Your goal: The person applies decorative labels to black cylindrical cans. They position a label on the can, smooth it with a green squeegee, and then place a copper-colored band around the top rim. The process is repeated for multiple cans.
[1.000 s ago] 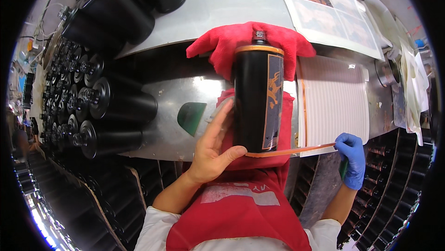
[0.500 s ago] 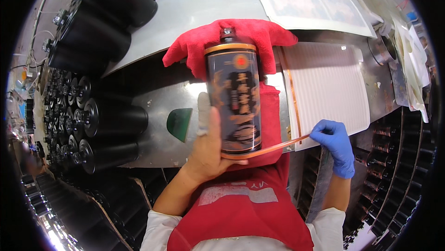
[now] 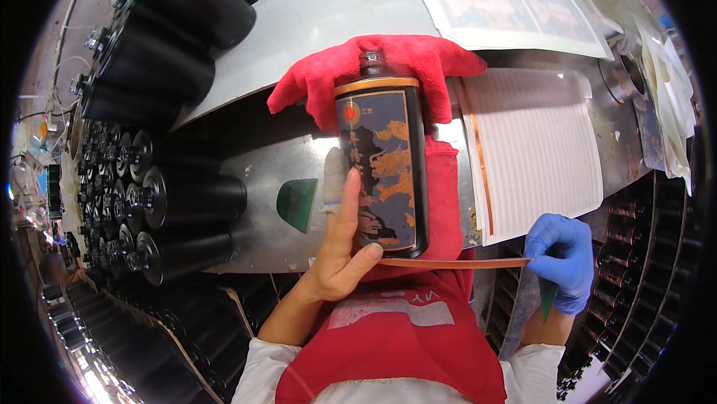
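A black bottle (image 3: pixel 382 180) with orange-gold decoration leans neck-away on a red cloth (image 3: pixel 429 57). My left hand (image 3: pixel 343 251) grips its lower left side, a pale cover (image 3: pixel 333 180) on one finger and the thumb at the base. From the base a thin copper-coloured strip (image 3: pixel 455 263) stretches taut to the right. My right hand (image 3: pixel 562 258), in a blue glove, pinches the strip's far end with closed fingers. A green pointed piece (image 3: pixel 548 298) shows beneath that hand; how it is held is hidden. Left of the bottle, a green half-round piece (image 3: pixel 296 205) lies on the metal bench.
Several black bottles (image 3: pixel 198 199) lie stacked at the left, with larger ones (image 3: pixel 149 68) above them. A white sheet (image 3: pixel 534 157) with one copper strip lies on the right. Printed sheets (image 3: pixel 493 1) cover the far bench. Bottle racks (image 3: pixel 635 255) stand at lower right.
The bottle has turned in my left hand, its large lettering shifting left. My right hand has moved right and slightly down, drawing the strip straight. The green pointed piece now shows under it.
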`<state>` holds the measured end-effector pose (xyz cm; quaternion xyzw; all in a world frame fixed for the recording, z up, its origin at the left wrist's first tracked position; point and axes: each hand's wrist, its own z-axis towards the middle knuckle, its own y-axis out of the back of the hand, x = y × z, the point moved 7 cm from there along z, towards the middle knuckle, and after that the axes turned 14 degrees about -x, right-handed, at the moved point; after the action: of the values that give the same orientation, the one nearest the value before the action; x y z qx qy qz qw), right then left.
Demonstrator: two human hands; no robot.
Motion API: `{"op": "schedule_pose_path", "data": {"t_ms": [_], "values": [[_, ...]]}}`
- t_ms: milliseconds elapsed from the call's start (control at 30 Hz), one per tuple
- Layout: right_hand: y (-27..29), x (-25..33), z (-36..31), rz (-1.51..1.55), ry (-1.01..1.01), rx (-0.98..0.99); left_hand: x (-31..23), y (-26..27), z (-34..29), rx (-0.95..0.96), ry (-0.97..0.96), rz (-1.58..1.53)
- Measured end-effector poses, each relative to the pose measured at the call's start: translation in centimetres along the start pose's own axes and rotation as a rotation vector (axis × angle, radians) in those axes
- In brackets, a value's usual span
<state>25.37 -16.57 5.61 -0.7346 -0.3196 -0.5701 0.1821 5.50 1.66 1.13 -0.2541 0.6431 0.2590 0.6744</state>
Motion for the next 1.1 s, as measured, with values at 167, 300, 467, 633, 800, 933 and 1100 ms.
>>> {"op": "schedule_pose_path", "data": {"t_ms": [167, 300, 467, 633, 800, 933, 1100], "values": [[0.7, 0.3, 0.1, -0.013, 0.045, -0.069, -0.3, -0.8, 0.2, 0.020, -0.081, 0.026], [1.3, -1.0, 0.6, -0.059, -0.004, -0.099, -0.1, -0.9, 0.1, 0.022, -0.119, 0.105], [1.2, -2.7, 1.0, -0.123, -0.073, -0.091, 0.0, -0.8, 0.0, 0.022, -0.090, 0.079], [0.9, -4.6, 2.1, -0.175, -0.157, -0.026, -0.1, -0.9, 0.1, 0.031, -0.108, 0.077], [0.1, -6.2, 2.8, -0.185, -0.263, -0.011, -0.2, -0.9, 0.1, 0.017, -0.046, 0.040], [-0.9, -7.6, 3.2, -0.201, -0.294, 0.006, -1.1, -1.2, 0.3, 0.027, -0.033, -0.145], [-1.2, -8.7, 3.5, -0.203, -0.271, 0.017, -5.1, -3.1, 0.2, 0.017, -0.510, 0.654]]}}
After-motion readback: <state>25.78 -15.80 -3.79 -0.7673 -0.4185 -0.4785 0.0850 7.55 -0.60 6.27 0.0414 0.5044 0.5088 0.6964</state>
